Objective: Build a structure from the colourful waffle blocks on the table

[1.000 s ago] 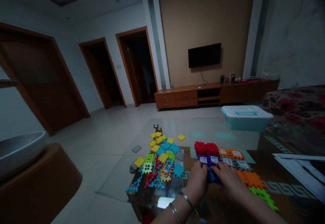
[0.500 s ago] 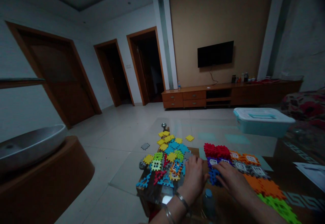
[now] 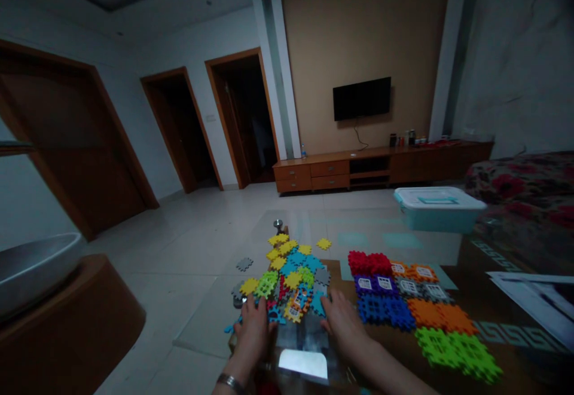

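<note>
A loose pile of notched plastic building tiles covers the glass table's left end, with yellow tiles (image 3: 278,263), light blue tiles (image 3: 301,262), a lime green tile (image 3: 266,284) and an orange tile with a white window (image 3: 295,312). My left hand (image 3: 253,326) reaches over the pile's front left edge, fingers apart and partly hiding the tiles there. At the right edge, my right hand (image 3: 345,323) has its fingertips by a light blue tile (image 3: 318,303); its fingers are apart and nothing shows in its grasp.
To the right lie joined tiles in rows: red (image 3: 370,262), purple with windows (image 3: 373,284), dark blue (image 3: 386,311), orange (image 3: 443,316) and lime green (image 3: 457,352). A lidded teal box (image 3: 442,219) stands behind; papers (image 3: 533,305) lie far right. A basin (image 3: 40,263) is at left.
Both hands have moved left: my left hand to the pile's front left, my right hand from the dark blue tiles to the pile's right edge. The view has turned slightly right.
</note>
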{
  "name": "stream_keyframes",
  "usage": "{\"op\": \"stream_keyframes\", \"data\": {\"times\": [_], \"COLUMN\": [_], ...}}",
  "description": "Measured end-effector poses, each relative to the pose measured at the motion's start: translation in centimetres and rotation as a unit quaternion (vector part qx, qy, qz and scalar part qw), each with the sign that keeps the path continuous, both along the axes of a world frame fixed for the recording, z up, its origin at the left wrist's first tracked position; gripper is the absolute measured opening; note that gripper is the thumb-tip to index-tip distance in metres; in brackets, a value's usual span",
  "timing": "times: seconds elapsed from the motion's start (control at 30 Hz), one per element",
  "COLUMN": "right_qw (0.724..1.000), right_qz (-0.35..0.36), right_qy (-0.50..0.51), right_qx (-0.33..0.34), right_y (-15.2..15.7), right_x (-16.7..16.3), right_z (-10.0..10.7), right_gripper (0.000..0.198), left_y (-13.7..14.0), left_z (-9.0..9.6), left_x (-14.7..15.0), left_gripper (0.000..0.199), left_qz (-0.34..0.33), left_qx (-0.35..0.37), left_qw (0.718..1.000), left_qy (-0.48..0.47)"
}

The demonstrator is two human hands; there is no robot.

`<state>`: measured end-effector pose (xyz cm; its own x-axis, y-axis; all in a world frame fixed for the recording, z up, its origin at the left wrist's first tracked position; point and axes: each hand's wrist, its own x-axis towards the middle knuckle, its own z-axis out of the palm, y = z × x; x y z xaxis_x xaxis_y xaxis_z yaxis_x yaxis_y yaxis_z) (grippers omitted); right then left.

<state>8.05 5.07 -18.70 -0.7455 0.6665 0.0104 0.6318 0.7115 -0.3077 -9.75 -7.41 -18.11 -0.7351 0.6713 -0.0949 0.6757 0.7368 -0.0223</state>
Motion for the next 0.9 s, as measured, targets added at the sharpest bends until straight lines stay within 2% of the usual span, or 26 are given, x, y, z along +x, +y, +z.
{"op": "stream_keyframes", "data": {"times": [0.1,0.2,0.33,0.43,0.5,0.6,0.7,0.83,0.9], "right_qw": [1.000,0.999,0.996,0.992,0.990,0.990,0.989,0.982,0.982], "right_qz": [0.005,0.014,0.026,0.041,0.048,0.001,-0.093,-0.179,-0.168], "right_qy": [0.007,0.036,0.086,0.117,0.135,0.143,0.109,0.063,0.079], "right_qx": [0.012,0.005,-0.012,-0.012,-0.008,0.020,0.031,-0.003,-0.027], "right_y": [0.5,0.8,0.9,1.1,1.5,3.1,5.3,7.6,8.3], "right_x": [-1.1,-2.0,-3.2,-4.1,-4.6,-5.6,-6.9,-9.2,-10.3], "right_z": [0.0,-0.7,-2.6,-3.6,-3.6,-2.4,-0.9,0.1,0.1], "right_gripper": [0.033,0.032,0.031,0.029,0.027,0.026,0.025,0.036,0.040], "left_y": [0.2,0.4,1.2,2.5,3.7,5.9,8.1,10.4,11.1], "left_z": [0.3,0.9,1.3,1.1,1.0,1.1,1.3,1.1,0.7], "left_x": [-1.9,-2.5,-1.2,0.3,0.9,0.8,-0.1,-1.0,-1.1], "left_gripper": [0.046,0.044,0.043,0.047,0.048,0.046,0.044,0.037,0.034], "left_qz": [-0.012,-0.010,-0.024,-0.085,-0.116,-0.113,-0.093,-0.045,-0.042], "left_qx": [0.013,0.006,0.010,0.047,0.073,0.114,0.139,0.135,0.125], "left_qw": [1.000,1.000,0.999,0.995,0.990,0.987,0.986,0.990,0.991], "left_qy": [-0.005,0.001,0.022,0.025,0.021,0.023,0.019,-0.013,-0.023]}}
